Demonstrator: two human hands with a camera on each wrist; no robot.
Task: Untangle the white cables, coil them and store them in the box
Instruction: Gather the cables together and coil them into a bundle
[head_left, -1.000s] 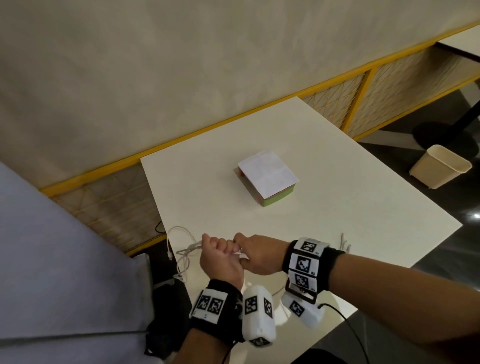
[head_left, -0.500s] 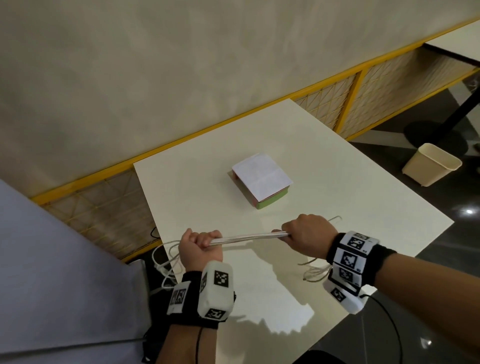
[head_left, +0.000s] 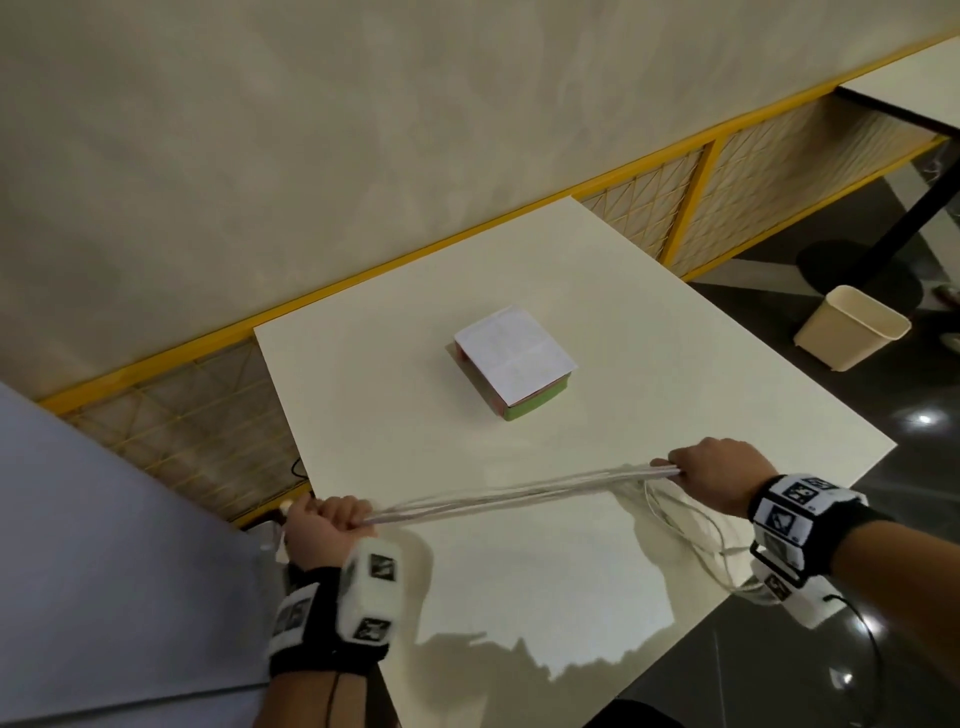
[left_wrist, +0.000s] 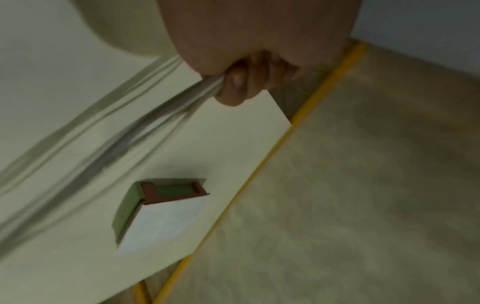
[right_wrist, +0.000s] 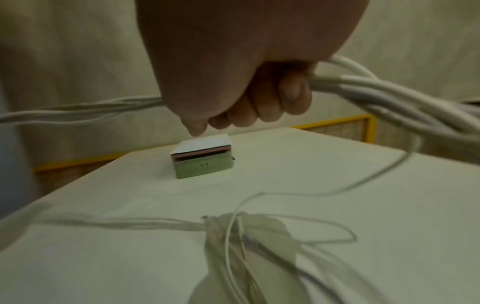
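A bundle of white cables (head_left: 519, 493) stretches taut above the near part of the cream table (head_left: 395, 395). My left hand (head_left: 327, 525) grips one end at the table's near left corner, fingers curled round the strands (left_wrist: 197, 94). My right hand (head_left: 717, 478) grips the other end near the right edge, with loose cable loops (head_left: 696, 540) hanging below it onto the table (right_wrist: 259, 232). The green box (head_left: 514, 358) with a white lid sits mid-table, beyond the cables; its lid is partly slid aside (left_wrist: 158, 209) (right_wrist: 202, 158).
A yellow-framed mesh railing (head_left: 701, 197) runs behind the table under a beige wall. A cream waste bin (head_left: 852, 335) stands on the dark floor to the right. A second table's black leg (head_left: 919, 208) is at the far right.
My hands have moved apart, the right one sliding rightward along the cables, so the stretched bundle between them is much longer. Loose loops now hang under the right hand.
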